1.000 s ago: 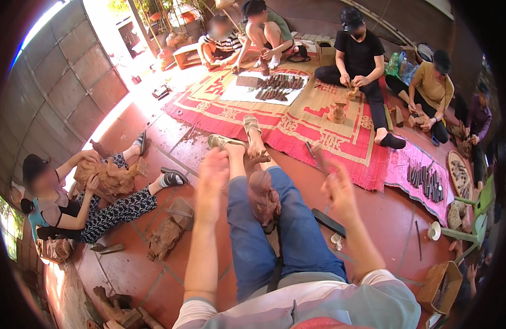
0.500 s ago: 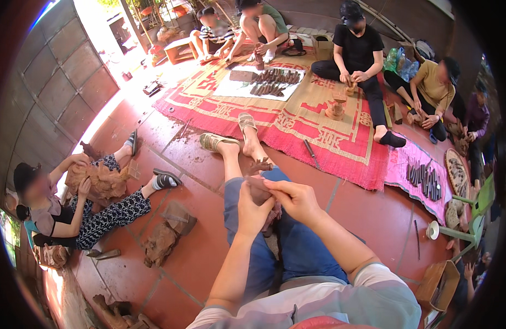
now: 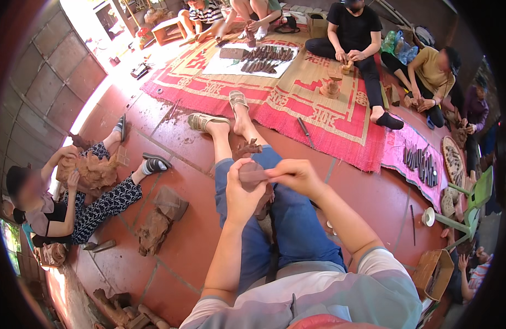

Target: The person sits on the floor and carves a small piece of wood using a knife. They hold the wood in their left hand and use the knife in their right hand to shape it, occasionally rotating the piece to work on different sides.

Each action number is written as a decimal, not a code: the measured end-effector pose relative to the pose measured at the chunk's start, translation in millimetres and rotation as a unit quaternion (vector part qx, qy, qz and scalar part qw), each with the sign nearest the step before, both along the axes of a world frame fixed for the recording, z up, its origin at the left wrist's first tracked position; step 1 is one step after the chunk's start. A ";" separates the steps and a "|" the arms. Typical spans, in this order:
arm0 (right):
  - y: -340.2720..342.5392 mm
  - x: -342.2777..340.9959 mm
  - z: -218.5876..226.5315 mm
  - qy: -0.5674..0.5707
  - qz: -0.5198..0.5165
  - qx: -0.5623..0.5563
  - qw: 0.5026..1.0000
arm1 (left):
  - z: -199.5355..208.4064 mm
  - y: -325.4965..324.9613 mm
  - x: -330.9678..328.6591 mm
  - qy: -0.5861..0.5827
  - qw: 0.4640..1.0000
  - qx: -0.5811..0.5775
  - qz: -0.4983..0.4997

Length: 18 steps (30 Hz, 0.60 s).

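A reddish-brown carved wood piece point(image 3: 246, 148) stands between my knees, its knobbly top showing beyond my hands and part of its lower body below them. My left hand point(image 3: 242, 193) is closed around it, with the thumb side up. My right hand point(image 3: 294, 178) pinches the near end of a flat brown strip point(image 3: 253, 175), which lies across the left hand's thumb and fingers, against the carving. Whether the strip is sandpaper or thin wood is hard to make out. My fingers hide the carving's middle.
Rough wood blocks point(image 3: 154, 230) lie left of my legs, near a seated person point(image 3: 50, 211) with a carving. Ahead, a red mat point(image 3: 253, 104) holds a white cloth point(image 3: 213, 67) of dark tools. Right: a pink cloth point(image 3: 394, 151), green chair point(image 3: 482, 189), wooden box point(image 3: 426, 268).
The view has tilted, so the surroundings sit higher and farther left. My right hand has drawn slightly away from the left, and the strip now shows more of its flat face.
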State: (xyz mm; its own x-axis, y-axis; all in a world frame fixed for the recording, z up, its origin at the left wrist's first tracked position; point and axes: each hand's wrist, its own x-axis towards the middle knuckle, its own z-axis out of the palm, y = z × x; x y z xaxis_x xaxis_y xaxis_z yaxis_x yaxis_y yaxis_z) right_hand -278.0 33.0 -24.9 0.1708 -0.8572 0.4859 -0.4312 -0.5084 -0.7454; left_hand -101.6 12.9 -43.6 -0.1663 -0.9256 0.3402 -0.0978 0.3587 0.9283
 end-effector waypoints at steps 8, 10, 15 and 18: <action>-13.8 -46.0 52.2 -0.103 -0.057 0.001 0.993 | -0.9 5.7 -2.9 -0.054 0.997 -0.031 0.046; -39.0 -24.5 79.2 0.029 0.030 -0.026 0.999 | 2.4 3.6 -4.1 -0.035 0.997 -0.004 0.063; -79.0 -39.1 74.0 0.075 0.169 0.096 0.978 | -2.2 -1.2 -12.5 -0.047 0.997 -0.035 0.058; -84.5 -50.5 82.5 0.106 0.170 0.120 0.972 | 2.8 -0.8 -18.1 -0.052 0.996 -0.046 0.060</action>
